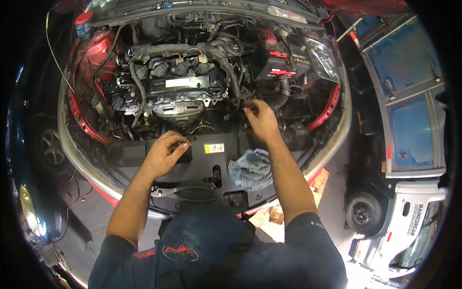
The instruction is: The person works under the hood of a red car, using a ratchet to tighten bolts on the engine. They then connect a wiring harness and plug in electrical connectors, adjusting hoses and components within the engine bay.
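Note:
My left hand [167, 151] rests at the back edge of the black front cover [130, 156], fingers loosely bent and nothing visible in them. My right hand [260, 120] reaches into the engine bay beside a thick hose [233, 91], right of the engine [180, 84]; its fingertips are curled together, and what they hold is hidden. A crumpled blue-grey rag [248, 171] lies on the cover below my right hand. Long-handled pliers [185, 192] lie on the cover below my left hand.
A battery [279, 62] sits at the bay's back right. A red-lidded tub [83, 26] stands at the back left. A dark car [38, 202] is at the left, and a white truck [411, 226] at the right. Cardboard [274, 216] lies on the floor.

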Demonstrator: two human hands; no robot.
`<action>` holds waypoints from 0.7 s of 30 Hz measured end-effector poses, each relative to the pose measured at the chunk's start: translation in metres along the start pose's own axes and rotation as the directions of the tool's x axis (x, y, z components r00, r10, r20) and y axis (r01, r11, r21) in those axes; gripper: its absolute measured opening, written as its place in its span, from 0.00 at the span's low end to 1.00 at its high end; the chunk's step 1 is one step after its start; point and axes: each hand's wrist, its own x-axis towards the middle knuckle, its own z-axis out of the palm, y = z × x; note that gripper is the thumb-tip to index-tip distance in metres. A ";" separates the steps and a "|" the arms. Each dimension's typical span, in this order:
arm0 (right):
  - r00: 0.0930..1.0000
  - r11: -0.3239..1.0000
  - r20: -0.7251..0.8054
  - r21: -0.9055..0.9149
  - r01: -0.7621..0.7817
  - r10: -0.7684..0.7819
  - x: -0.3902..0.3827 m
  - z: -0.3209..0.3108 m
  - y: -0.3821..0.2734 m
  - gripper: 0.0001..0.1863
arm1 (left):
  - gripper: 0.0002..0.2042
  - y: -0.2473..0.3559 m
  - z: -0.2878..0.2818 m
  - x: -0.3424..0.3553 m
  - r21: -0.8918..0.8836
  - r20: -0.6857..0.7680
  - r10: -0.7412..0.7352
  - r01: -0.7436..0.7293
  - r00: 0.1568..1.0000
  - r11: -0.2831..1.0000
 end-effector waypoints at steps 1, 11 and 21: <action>0.998 1.000 -0.058 0.011 -0.022 0.022 0.023 0.009 0.009 0.15 | 0.10 -0.001 0.005 0.015 -0.022 -0.064 -0.002 0.000 0.998 1.000; 0.980 0.958 0.082 0.212 -0.192 0.179 0.136 0.067 0.066 0.25 | 0.07 -0.012 -0.019 0.194 0.406 -0.307 0.311 -0.171 0.900 0.898; 0.980 0.938 -0.192 0.327 0.116 -0.054 0.131 0.071 0.048 0.21 | 0.10 0.030 -0.047 0.325 0.646 -0.058 0.420 -0.287 0.906 0.707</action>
